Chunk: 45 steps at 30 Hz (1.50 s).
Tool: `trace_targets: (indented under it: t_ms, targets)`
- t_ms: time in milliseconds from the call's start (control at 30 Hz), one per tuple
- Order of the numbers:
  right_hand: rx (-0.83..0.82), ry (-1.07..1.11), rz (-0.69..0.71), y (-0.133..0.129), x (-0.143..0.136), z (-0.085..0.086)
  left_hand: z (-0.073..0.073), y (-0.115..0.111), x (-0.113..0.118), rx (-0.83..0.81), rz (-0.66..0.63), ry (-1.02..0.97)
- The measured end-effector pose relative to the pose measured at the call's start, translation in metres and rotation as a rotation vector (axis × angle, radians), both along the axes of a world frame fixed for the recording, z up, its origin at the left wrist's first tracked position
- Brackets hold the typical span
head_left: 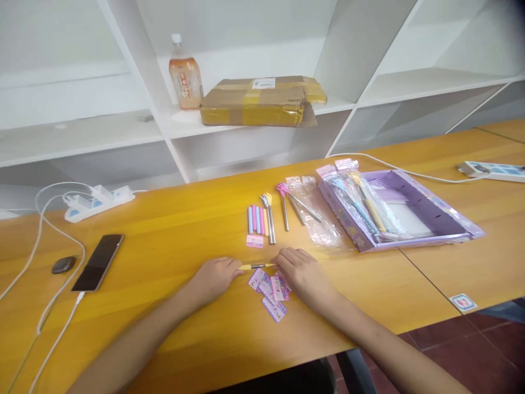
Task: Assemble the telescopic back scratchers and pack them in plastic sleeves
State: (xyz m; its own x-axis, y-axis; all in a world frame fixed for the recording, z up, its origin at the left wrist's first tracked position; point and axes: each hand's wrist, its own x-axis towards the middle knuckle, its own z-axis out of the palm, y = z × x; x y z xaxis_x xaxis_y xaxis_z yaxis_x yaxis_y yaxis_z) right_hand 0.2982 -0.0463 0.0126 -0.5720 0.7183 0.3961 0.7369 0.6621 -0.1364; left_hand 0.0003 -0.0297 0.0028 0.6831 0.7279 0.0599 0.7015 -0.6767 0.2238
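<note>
Between my two hands a thin yellow stick [258, 266] with a metallic middle lies level above the table. My left hand [217, 278] has its fingers closed on the left end, and my right hand [298, 269] pinches the right end. Several purple and pink cards [271, 290] lie overlapping beside my right hand. Beyond my hands are a row of blue, pink and yellow tubes [257, 220], a small pink card [255, 241], metal rods with yellow and blue hand-shaped heads [269, 216], and metal rods with pink heads [285, 205].
A purple box [430, 241] with bagged pieces stands at the right, clear plastic bags [324, 232] beside it. At the left are a phone [98, 262], a black mouse-like object [63, 265], cables and a power strip [99, 203]. A carton [262, 103] and bottle [186, 79] occupy the shelf.
</note>
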Motion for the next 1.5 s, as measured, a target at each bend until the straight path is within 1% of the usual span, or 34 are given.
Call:
trace_targets:
  t_ms: [100, 167, 200, 267, 333, 400, 467, 500, 567, 667, 733, 800, 967, 1100, 1167, 1267, 1367, 1433, 1500]
  targets:
    - [0.018, 0.020, -0.002, -0.002, 0.017, 0.007, 0.014, 0.010, -0.012, 0.075, -0.050, 0.027]
    - [0.069, 0.033, -0.036, 0.001, 0.045, 0.015, 0.025, 0.018, -0.032, 0.152, -0.039, 0.058]
    - [0.111, 0.040, -0.063, 0.004, 0.063, 0.019, 0.031, 0.021, -0.046, 0.194, -0.018, 0.078]
    - [0.198, 0.024, -0.131, 0.008, 0.108, 0.030, 0.041, 0.026, -0.083, 0.265, 0.052, 0.100]
    - [0.317, -0.023, -0.206, 0.007, 0.154, 0.041, 0.049, 0.027, -0.124, 0.286, 0.083, 0.089]
    - [0.486, -0.109, -0.331, 0.002, 0.195, 0.047, 0.055, 0.024, -0.162, 0.297, 0.118, 0.041]
    - [0.578, -0.151, -0.384, -0.006, 0.222, 0.048, 0.058, 0.018, -0.187, 0.306, 0.148, 0.037]
    - [0.585, -0.159, -0.398, -0.009, 0.230, 0.046, 0.058, 0.015, -0.194, 0.298, 0.164, 0.046]
    - [0.540, -0.164, -0.416, -0.015, 0.238, 0.038, 0.056, 0.008, -0.198, 0.276, 0.184, 0.068]
    - [0.463, -0.177, -0.439, -0.018, 0.237, 0.025, 0.050, 0.000, -0.191, 0.272, 0.187, 0.082]
    - [0.460, -0.169, -0.430, -0.018, 0.236, 0.021, 0.045, -0.002, -0.187, 0.280, 0.181, 0.084]
    - [0.479, -0.155, -0.417, -0.018, 0.234, 0.021, 0.041, -0.002, -0.187, 0.271, 0.188, 0.085]
    - [0.483, -0.152, -0.357, -0.017, 0.231, 0.023, 0.032, -0.003, -0.196, 0.235, 0.230, 0.092]
    - [0.499, -0.176, -0.380, -0.016, 0.228, 0.024, 0.027, -0.002, -0.196, 0.243, 0.210, 0.080]
    - [0.497, -0.194, -0.394, -0.016, 0.228, 0.026, 0.028, -0.002, -0.193, 0.258, 0.187, 0.082]
    - [0.508, -0.227, -0.424, -0.015, 0.229, 0.032, 0.033, -0.002, -0.185, 0.289, 0.147, 0.101]
    - [0.528, -0.241, -0.436, -0.011, 0.232, 0.041, 0.037, -0.004, -0.179, 0.309, 0.155, 0.117]
    - [0.540, -0.227, -0.424, -0.007, 0.231, 0.047, 0.036, -0.005, -0.174, 0.306, 0.159, 0.117]
    - [0.549, -0.194, -0.382, 0.000, 0.223, 0.053, 0.032, -0.006, -0.165, 0.297, 0.143, 0.098]
